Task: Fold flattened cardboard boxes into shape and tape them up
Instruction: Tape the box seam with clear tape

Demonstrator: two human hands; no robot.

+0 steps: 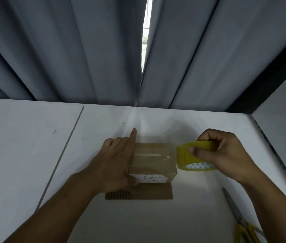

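Note:
A small brown cardboard box (153,159) stands on the white table (103,216), folded into shape, with clear tape across its top and a white label on its near side. One flap lies flat on the table in front of it. My left hand (116,159) presses flat against the box's left side, fingers straight, index finger pointing away. My right hand (224,153) grips a yellow roll of tape (194,156) just right of the box, thumb on the roll's outside. A stretch of tape runs from the roll onto the box top.
Yellow-handled scissors (238,216) lie near the table's right edge at the lower right. Grey curtains (86,50) hang behind the table's far edge. A seam (63,155) runs between two tabletops on the left. A white wall panel rises at the right.

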